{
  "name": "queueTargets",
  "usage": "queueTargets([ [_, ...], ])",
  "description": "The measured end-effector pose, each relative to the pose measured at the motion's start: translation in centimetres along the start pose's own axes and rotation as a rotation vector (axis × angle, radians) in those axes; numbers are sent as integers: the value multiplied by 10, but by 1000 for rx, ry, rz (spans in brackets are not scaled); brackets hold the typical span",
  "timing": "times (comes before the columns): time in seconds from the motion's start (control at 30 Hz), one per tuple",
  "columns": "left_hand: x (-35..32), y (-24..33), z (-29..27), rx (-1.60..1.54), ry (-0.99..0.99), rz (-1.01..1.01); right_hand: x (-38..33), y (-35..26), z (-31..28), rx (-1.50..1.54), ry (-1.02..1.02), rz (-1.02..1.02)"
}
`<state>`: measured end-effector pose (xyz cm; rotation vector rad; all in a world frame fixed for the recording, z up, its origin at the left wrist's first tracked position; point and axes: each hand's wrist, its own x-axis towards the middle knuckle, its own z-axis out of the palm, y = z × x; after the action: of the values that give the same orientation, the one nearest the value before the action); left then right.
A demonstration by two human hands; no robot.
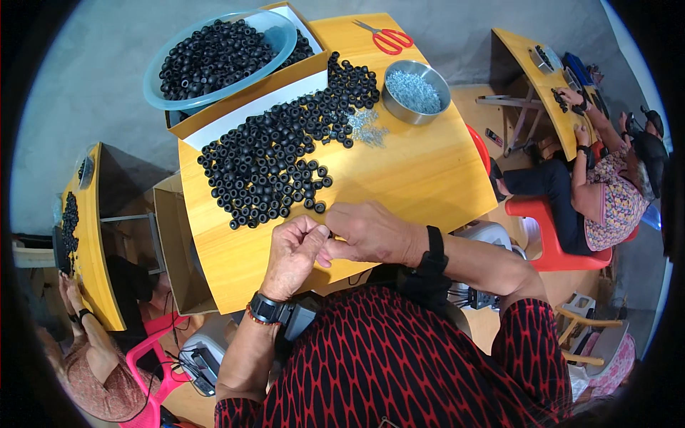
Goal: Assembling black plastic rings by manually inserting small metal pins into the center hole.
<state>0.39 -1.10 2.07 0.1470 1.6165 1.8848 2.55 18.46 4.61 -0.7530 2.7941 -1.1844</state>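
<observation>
Close together at the table's near edge, my left hand (291, 255) and my right hand (372, 232) meet at the fingertips. Both have their fingers closed in a pinch, and whatever lies between them is hidden. Just beyond them spreads a pile of small black ring-shaped pieces (260, 167), each with a hole in its middle. Some small clear bits (367, 127) are scattered at the pile's right side. A round metal bowl (416, 117) beside these holds many small, pale, shiny pieces (414, 91).
A clear plastic basin (151, 89) full of black rings rests on an open cardboard box (187, 128) at the back left. Red-handled scissors (391, 43) lie at the yellow table's (399, 171) far edge. People sit at other tables on both sides, one on a red chair (553, 239).
</observation>
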Motion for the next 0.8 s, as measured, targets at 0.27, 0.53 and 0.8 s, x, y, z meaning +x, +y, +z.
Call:
queueTargets([
  [0.27, 2, 0, -2, -22, 6, -2, 0, -1, 7, -42, 65, -20],
  [0.53, -12, -8, -9, -249, 11, 103, -10, 1, -8, 37, 12, 52],
  [0.8, -19, -7, 3, -132, 50, 89, -7, -15, -8, -201, -33, -54],
])
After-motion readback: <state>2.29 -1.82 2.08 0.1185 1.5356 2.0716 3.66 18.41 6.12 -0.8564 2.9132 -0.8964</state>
